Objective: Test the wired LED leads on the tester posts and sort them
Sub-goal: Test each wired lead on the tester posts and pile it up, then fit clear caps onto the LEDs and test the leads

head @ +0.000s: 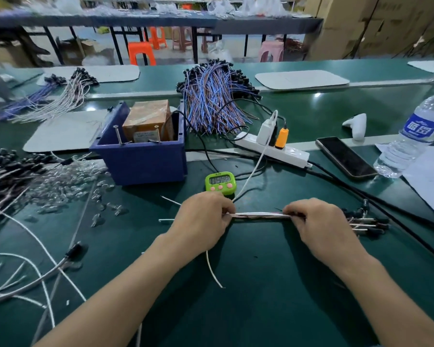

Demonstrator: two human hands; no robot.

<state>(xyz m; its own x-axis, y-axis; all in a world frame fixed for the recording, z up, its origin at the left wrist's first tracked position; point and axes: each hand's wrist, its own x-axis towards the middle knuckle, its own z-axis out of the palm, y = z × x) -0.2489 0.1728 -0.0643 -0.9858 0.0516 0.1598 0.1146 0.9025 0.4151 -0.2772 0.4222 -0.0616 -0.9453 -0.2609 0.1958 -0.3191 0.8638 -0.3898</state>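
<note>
A heap of pale leads (3, 176) lies far left; sorted or waiting, I cannot tell. The blue tester box (140, 159) stands apart, untouched. The left hand (201, 221) and right hand (318, 227) curl their fingers round one bundle of leads (261, 215), held level between them, so this batch seems not yet tested

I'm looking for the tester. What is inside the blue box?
A brown taped block with a pale label sits inside the blue box, and a metal post leans at its front left corner. The front wall hides the block's base and the box floor.
</note>
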